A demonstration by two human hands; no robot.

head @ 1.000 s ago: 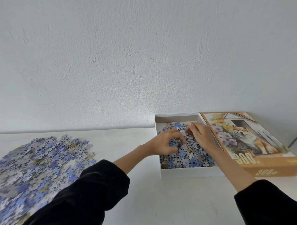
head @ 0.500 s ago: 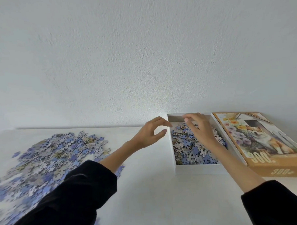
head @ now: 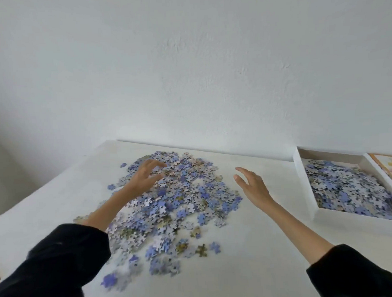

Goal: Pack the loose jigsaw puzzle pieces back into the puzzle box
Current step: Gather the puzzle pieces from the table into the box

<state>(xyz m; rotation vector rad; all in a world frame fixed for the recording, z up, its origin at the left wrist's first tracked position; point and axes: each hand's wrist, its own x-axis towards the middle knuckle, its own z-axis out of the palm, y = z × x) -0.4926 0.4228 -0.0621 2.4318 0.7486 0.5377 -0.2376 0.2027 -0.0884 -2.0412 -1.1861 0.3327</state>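
Jigsaw pieces (head: 175, 201) litter the white table (head: 252, 269) beneath our left hand (head: 142, 180), fingers spread, holding nothing. Our right hand (head: 253, 186) hovers relaxed, empty; the puzzle box (head: 305, 188) lies to its right, by the wall (head: 186, 59).

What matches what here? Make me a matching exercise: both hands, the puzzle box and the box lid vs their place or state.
1 left hand
2 right hand
3 puzzle box
4 box lid

A partly filled with pieces
B open, above bare table
C cut off by right frame edge
D spread open over the loose pile

Pairs: 1-D, 2-B, 3-A, 4-C
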